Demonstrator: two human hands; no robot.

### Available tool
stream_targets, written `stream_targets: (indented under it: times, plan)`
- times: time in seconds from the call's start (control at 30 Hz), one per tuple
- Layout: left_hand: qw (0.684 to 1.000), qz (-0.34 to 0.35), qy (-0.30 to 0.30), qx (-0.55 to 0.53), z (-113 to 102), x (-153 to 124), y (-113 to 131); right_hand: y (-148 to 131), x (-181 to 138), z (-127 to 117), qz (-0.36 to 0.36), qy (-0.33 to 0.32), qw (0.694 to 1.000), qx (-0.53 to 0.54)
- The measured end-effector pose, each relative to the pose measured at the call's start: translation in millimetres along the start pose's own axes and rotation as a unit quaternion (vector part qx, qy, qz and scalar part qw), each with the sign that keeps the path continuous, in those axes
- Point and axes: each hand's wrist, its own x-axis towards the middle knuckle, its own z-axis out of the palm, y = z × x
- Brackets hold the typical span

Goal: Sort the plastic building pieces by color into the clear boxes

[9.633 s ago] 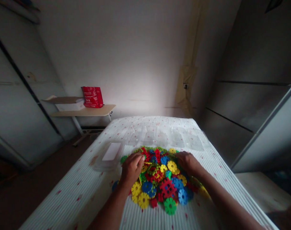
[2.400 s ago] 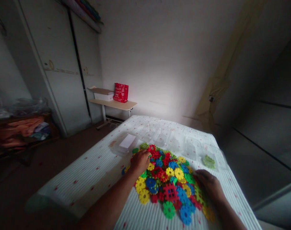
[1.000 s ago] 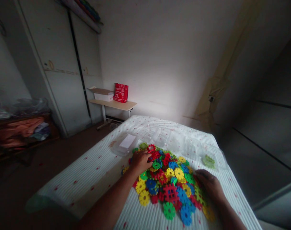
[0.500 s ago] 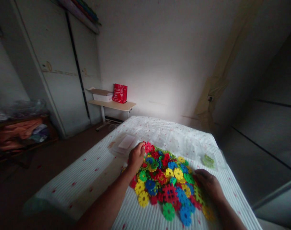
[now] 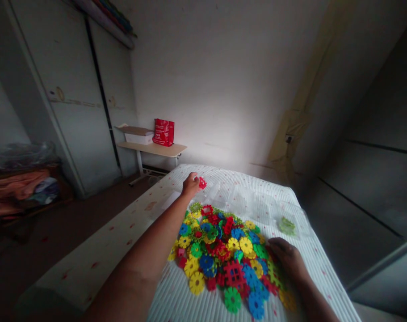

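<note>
A pile of flat plastic snowflake discs (image 5: pixel 223 250), red, yellow, blue and green, lies on a white striped bed (image 5: pixel 123 241). My left hand (image 5: pixel 190 184) is stretched out beyond the pile's far edge, its fingers pinched on a red disc (image 5: pixel 202 183) held above clear plastic trays (image 5: pixel 223 192). My right hand (image 5: pixel 287 258) rests curled at the pile's right edge, on the discs; what it holds, if anything, is hidden. A few pale green discs (image 5: pixel 286 226) lie in a clear tray at the far right.
A small side table (image 5: pixel 152 148) with a red bag (image 5: pixel 163 132) and a white box stands by the far wall. Tall cupboard doors (image 5: pixel 72 112) line the left. Clothes lie on a low shelf (image 5: pixel 18 188) at the left. A dark wall borders the right.
My left hand picked a red disc from the pile's far left edge, lifted it and carried it forward over the clear trays. My right hand stayed at the pile's right edge.
</note>
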Motion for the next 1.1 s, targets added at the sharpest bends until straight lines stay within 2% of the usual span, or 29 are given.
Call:
stream_targets:
  times: [0.1,0.2,0.4,0.47,0.53,0.6,0.7,0.83,0.97,1.1]
  plan:
    - [0.999,0.012,-0.023,0.046,4.0,-2.4,-2.3,-2.4,-0.7,-0.6,0.011,-0.005,1.0,-0.005]
    - [0.994,0.036,-0.044,0.092,0.8,-18.4,-5.5,-2.7,-0.8,-0.3,0.014,-0.014,1.0,0.001]
    - [0.971,0.122,-0.128,0.16,-25.0,-83.9,-14.6,2.3,1.0,2.1,-0.004,-0.013,1.0,0.02]
    - [0.937,0.17,-0.156,0.263,-36.5,-106.4,-22.5,2.2,0.9,2.8,-0.006,-0.011,1.0,0.016]
    - [0.917,0.176,-0.141,0.33,-45.9,-124.7,-33.1,0.5,0.0,3.5,-0.012,-0.014,1.0,0.0]
    - [0.909,0.171,-0.11,0.364,-51.4,-137.4,-44.5,-2.0,-1.3,4.0,-0.024,-0.014,0.999,-0.023]
    - [0.902,0.201,-0.079,0.374,-52.3,-146.7,-57.7,-4.7,-2.8,4.0,-0.045,-0.011,0.998,-0.044]
    - [0.895,0.259,-0.049,0.36,-47.2,-148.2,-62.8,-4.2,-3.5,2.3,-0.056,0.003,0.998,-0.032]
    - [0.89,0.27,-0.057,0.364,-41.7,-148.1,-63.5,-8.5,-6.2,3.4,-0.071,0.031,0.997,-0.014]
    - [0.892,0.269,-0.086,0.352,-36.9,-147.2,-67.5,-27.3,-13.3,12.5,-0.164,0.047,0.982,-0.083]
